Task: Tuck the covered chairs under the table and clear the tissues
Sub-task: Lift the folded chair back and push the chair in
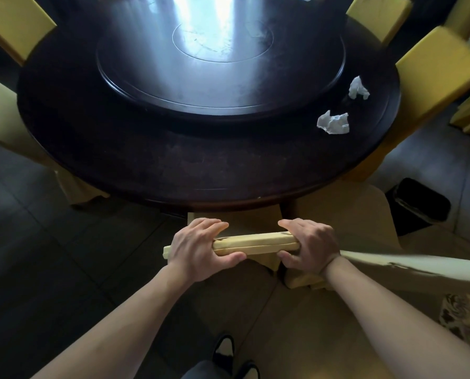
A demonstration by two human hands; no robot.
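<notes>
Table [173, 165]: round, dark wood, filling the far and middle of the view; a raised round turntable [220, 77] sits at its centre and reflects window light. Covered chairs in yellow cloth stand around the rim: two at left [12, 20] [1, 116], two at far right [378, 15] [436, 67], the seats of these hidden by the tabletop or out of view.

Near chair [255, 243]: top rail of its backrest lies level at near centre, just short of the table's near edge; the seat ahead of it is partly under the tabletop. A further yellow cover [351, 212] drapes just to its right.

Bin [419, 206]: black, on the tiled floor to the right of the table, near edge.

Left hand [198, 247]: wrapped around the left end of the rail, fingers over the far side, thumb on the near side. Right hand [310, 246]: same closed grip on the right end.

Tissues: two crumpled white ones on the table's right side, outside the turntable. Nearer tissue [333, 122], farther tissue [358, 88], close together but apart, both well clear of the hands.
</notes>
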